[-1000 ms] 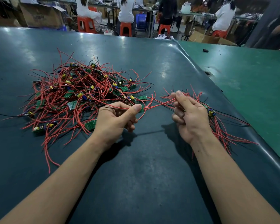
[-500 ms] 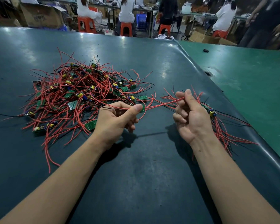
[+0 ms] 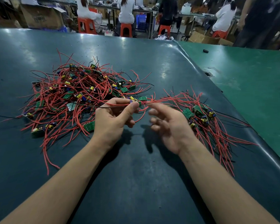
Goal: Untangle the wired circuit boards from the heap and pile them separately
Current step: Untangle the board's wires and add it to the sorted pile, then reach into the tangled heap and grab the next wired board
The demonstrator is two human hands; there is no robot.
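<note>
A tangled heap point(image 3: 81, 94) of small green circuit boards with red and black wires lies on the dark table, left of centre. My left hand point(image 3: 115, 118) pinches one small green board point(image 3: 138, 103) between thumb and fingers, and its red wires stretch off to the right. My right hand point(image 3: 170, 126) is beside it, palm up, fingers spread and blurred, holding nothing. A smaller separate pile point(image 3: 200, 115) of boards with wires lies just right of my right hand.
The dark mat point(image 3: 136, 175) ends in a raised fold at the right, with a green table surface point(image 3: 249, 78) beyond. A small black object point(image 3: 205, 50) lies on the green surface. People sit on orange stools past the far edge, among cardboard boxes.
My right hand has let go of the red wires, opened its fingers and moved left toward my left hand. My left hand keeps its grip on the board.
</note>
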